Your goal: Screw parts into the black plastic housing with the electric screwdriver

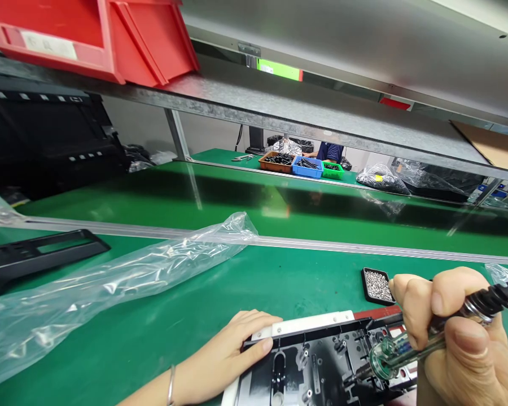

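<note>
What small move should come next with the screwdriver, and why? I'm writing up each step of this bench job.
Probably press the clear-bodied electric screwdriver straight down. Its tip already sits on the black plastic frame, the right hand grips it, and the left hand lies flat on the frame's edge, bracing it. Whether a screw sits under the tip is hidden.

Glossy clear plastic bag (110,276), matt green mat (288,270), black moulded frame (322,361), probably plastic.

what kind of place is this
Most likely a factory assembly line: a long green workbench, parts bins on the far bench, and a powered screwdriver in the right hand over a black housing.
</note>
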Demonstrator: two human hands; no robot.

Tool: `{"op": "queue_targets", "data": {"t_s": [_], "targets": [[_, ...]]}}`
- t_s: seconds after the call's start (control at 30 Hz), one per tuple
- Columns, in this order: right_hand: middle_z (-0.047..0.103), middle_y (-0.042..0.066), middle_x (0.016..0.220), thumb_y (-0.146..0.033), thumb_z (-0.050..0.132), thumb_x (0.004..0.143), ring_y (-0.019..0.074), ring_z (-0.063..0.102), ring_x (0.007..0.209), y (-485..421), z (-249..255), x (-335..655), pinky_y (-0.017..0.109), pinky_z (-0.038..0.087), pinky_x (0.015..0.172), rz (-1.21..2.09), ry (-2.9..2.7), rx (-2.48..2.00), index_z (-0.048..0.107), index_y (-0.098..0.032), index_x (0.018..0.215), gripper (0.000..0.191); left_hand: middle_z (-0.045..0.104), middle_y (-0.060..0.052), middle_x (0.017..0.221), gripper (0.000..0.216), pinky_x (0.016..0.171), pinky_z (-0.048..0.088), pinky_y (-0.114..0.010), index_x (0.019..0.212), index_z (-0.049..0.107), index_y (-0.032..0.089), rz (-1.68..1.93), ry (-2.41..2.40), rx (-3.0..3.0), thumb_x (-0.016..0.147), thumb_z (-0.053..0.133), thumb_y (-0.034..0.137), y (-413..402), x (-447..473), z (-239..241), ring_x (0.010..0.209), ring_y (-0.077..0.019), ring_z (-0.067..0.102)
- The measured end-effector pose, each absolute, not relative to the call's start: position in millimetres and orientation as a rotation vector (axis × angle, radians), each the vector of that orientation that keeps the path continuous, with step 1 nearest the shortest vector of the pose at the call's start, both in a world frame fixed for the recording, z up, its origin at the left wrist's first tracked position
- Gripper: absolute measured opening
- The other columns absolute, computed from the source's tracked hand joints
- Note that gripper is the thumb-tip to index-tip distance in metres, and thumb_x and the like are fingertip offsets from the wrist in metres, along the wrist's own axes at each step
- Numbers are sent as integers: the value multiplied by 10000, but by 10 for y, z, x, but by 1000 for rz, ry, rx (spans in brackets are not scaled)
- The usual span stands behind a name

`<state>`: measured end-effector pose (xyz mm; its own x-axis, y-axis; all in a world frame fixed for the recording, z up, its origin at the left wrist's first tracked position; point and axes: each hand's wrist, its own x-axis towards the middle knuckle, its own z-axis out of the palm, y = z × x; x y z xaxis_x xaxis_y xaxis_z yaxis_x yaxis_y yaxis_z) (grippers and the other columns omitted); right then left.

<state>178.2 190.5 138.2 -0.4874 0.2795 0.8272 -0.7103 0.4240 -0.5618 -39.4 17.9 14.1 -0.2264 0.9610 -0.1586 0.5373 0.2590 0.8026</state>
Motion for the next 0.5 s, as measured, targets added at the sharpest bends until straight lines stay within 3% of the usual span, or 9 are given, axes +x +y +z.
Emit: {"op": "queue_targets", "data": {"t_s": [0.5], "targets": [[313,-4,653,-254,316,1064,52,366,637,1906,1360,1779,209,282,652,1268,-1669,375,362,-114,998,162,546,-63,1303,695,1154,335,-475,1269,582,301,805,1857,1341,863,337,809,188,-387,158,1240,-301,415]]}}
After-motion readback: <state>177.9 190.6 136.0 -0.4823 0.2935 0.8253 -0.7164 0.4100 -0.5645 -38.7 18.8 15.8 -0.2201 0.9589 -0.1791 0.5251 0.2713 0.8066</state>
